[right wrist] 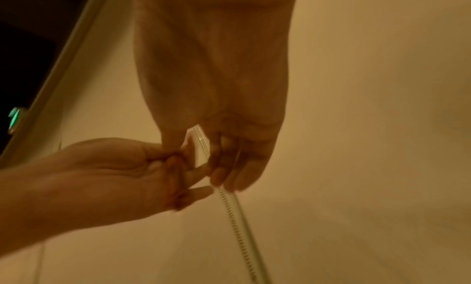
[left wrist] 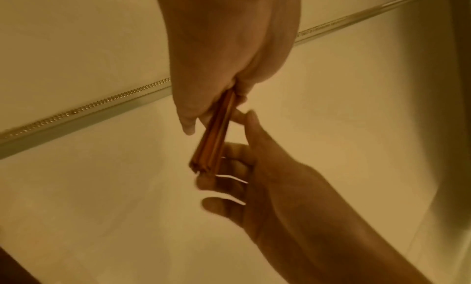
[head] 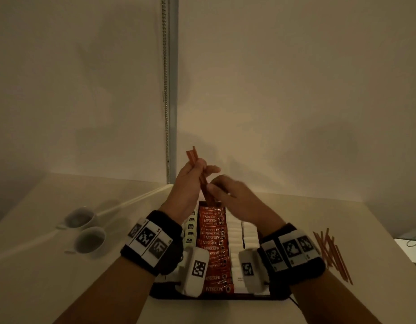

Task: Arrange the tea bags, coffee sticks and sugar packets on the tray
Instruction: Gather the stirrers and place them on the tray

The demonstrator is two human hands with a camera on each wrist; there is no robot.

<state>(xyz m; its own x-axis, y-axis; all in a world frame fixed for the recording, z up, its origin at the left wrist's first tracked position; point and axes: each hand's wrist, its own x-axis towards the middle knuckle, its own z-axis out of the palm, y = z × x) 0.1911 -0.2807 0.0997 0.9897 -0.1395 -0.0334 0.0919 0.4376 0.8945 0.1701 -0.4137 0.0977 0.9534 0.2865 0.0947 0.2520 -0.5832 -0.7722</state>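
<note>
Your left hand (head: 190,181) is raised above the far end of the dark rectangular tray (head: 216,296), fingers curled around a bundle of thin orange-red sticks (head: 199,169) held steeply upright; the left wrist view shows the bundle (left wrist: 216,135) gripped between thumb and fingers, lower ends free. Your right hand (head: 228,190) sits just beside it, fingertips (left wrist: 203,180) at the bundle's lower end; the right wrist view is blurred, so whether those fingers pinch the sticks or merely touch them cannot be told. On the tray, a column of red Nescafé coffee sticks (head: 214,244) runs down the middle, white-and-green tea bags (head: 190,232) along its left side, white sugar packets (head: 239,239) along its right. The tray lies at the near edge of the pale counter (head: 50,277), partly hidden by your wristbands. More loose orange-red sticks (head: 331,256) lie scattered on the counter right of the tray. Two white cups (head: 85,230) stand toward the counter's left edge.
</note>
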